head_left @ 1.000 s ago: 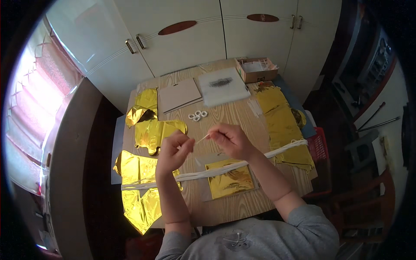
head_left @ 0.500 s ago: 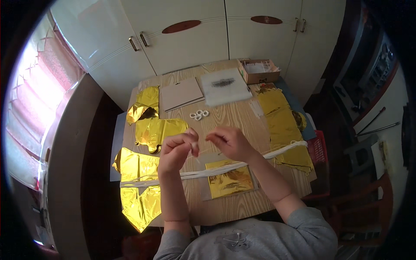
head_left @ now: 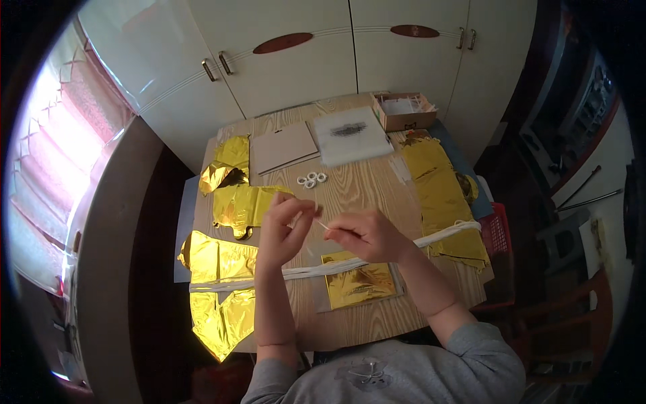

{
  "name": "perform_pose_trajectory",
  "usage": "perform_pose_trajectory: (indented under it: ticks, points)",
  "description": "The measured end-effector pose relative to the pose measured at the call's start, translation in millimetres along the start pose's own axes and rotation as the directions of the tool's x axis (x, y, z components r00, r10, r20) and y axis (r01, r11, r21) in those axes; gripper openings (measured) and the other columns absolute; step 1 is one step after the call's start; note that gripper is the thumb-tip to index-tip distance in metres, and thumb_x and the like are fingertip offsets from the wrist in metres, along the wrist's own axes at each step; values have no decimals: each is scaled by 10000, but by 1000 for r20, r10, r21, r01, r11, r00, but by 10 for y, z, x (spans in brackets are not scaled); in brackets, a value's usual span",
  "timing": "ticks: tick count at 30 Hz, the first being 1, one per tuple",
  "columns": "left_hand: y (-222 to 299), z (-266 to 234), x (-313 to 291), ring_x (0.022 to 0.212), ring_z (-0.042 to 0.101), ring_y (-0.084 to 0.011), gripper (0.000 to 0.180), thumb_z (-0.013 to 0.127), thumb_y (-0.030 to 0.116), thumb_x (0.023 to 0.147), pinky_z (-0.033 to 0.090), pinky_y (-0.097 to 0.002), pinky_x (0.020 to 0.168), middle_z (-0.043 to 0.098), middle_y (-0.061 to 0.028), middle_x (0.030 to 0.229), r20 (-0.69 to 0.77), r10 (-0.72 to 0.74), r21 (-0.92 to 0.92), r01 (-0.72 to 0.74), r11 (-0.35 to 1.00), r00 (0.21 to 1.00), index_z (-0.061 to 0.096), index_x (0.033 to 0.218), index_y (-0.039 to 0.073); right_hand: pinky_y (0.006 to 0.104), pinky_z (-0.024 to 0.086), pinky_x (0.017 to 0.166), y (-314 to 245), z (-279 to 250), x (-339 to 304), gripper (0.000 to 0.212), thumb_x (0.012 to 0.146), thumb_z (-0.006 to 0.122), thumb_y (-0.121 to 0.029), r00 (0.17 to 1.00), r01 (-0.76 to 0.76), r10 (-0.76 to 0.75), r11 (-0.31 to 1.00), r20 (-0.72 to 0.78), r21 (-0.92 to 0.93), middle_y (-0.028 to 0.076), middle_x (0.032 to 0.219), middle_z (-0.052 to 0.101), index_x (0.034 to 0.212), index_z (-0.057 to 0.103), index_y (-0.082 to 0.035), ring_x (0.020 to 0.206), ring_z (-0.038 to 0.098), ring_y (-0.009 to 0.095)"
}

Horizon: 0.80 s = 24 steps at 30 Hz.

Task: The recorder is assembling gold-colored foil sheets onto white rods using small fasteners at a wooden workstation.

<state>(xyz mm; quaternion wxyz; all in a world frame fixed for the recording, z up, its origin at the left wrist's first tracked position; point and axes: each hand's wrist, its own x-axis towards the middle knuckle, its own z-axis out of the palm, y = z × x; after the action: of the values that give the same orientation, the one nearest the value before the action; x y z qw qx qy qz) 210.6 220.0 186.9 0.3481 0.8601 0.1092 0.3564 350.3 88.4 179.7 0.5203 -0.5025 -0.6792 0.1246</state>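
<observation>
Above the middle of the table, my left hand (head_left: 284, 229) and my right hand (head_left: 370, 236) face each other with pinched fingers. A short, thin white string-like piece (head_left: 323, 225) runs between their fingertips; its exact kind is too small to tell. Below my hands a long bundle of white string (head_left: 309, 273) stretches across the table. Under it, near the front edge, lies a flat gold foil sheet (head_left: 360, 283) in a clear bag. By my left forearm are folded gold foil pieces (head_left: 225, 259), probably foil balloons.
Further left lies more gold foil (head_left: 239, 205), with another stack (head_left: 431, 182) at the right. Several small white rolls (head_left: 311, 180) sit mid-table. Behind them are a cardboard sheet (head_left: 286, 145), a stack of clear bags (head_left: 353, 145) and an open box (head_left: 407, 121). A red basket (head_left: 498, 229) stands beside the table.
My right hand has come lower, and the hands now hold the thin white piece between them. My left fingers have turned toward the right hand.
</observation>
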Motion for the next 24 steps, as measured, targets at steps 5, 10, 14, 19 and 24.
perform_pose_trajectory:
  ticks: [5, 10, 14, 19, 24]
  points:
    - [-89, -50, -36, 777, 503, -146, 116, 562, 32, 779, 420, -277, 662, 646, -77, 767, 201, 126, -694, 51, 718, 971, 652, 827, -24, 326, 451, 525, 207, 71, 8, 126, 845, 599, -187, 993, -44, 25, 987, -118, -154, 91, 680, 611, 846, 614, -62, 583, 604, 237]
    - [-46, 59, -2, 805, 514, -160, 169, 537, 36, 780, 426, -261, 662, 629, -110, 798, 60, 59, -255, -42, 966, 996, 651, 878, -41, 319, 452, 526, 94, -72, 6, 141, 857, 593, -193, 1000, -10, 9, 997, -11, -77, 103, 684, 612, 834, 610, -55, 589, 609, 235]
    - [-168, 56, -62, 816, 511, -160, 182, 541, 60, 788, 412, -270, 733, 620, -105, 845, 166, 106, -824, 79, 561, 980, 635, 906, -40, 286, 439, 531, 167, -60, 16, 136, 872, 573, -166, 983, -129, 117, 988, -139, -82, 82, 662, 593, 833, 603, -39, 570, 573, 176]
    - [-10, 160, 8, 811, 509, -160, 161, 543, 92, 819, 398, -318, 770, 610, -64, 924, -11, 27, -151, -28, 988, 1000, 617, 849, -48, 243, 418, 556, 44, -114, -2, 111, 885, 552, -126, 978, -196, 205, 965, -34, 176, 46, 651, 564, 853, 593, -28, 587, 516, 104]
    - [-180, 153, -45, 794, 512, -171, 156, 509, 66, 833, 404, -300, 762, 602, -71, 890, 210, 155, -873, 113, 475, 965, 613, 870, -43, 242, 427, 580, 275, -137, 2, 125, 892, 548, -124, 977, -145, 154, 987, -150, 66, 55, 687, 574, 837, 595, -23, 617, 521, 107]
